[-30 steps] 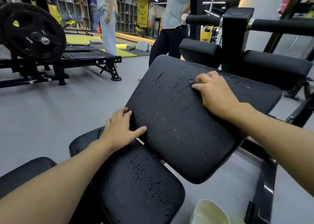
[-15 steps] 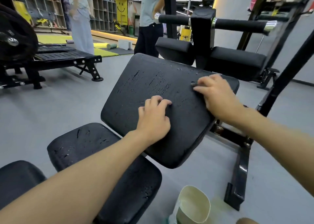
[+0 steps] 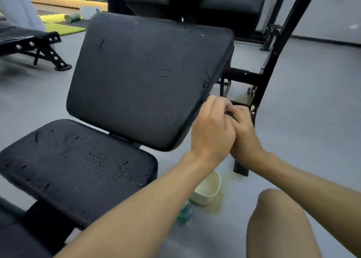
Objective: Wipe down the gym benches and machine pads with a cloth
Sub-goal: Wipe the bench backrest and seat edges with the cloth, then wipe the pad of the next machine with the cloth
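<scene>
view: head
left hand (image 3: pixel 213 128): fingers curled, pressed against the right hand; blurred, cannot tell if it grips anything
right hand (image 3: pixel 244 134): pinches small dark scrap (image 3: pixel 229 113); cloth or not, cannot tell
back pad (image 3: pixel 148 77): tilted, lower right edge just left of the hands
seat pad (image 3: pixel 78 169): lower left of hands
bowl (image 3: pixel 207 187), teal bottle (image 3: pixel 184 212): on floor (image 3: pixel 312 121), below hands

Grey smooth floor (image 3: pixel 312 121) spreads all around me. At 10 o'clock lies a yellow-green mat (image 3: pixel 64 28) near a black riveted steel frame (image 3: pixel 39 44). A warm light strip (image 3: pixel 68 1) glows at 11 o'clock; a pale grey wall (image 3: pixel 322 9) rises at 1 o'clock.
</scene>
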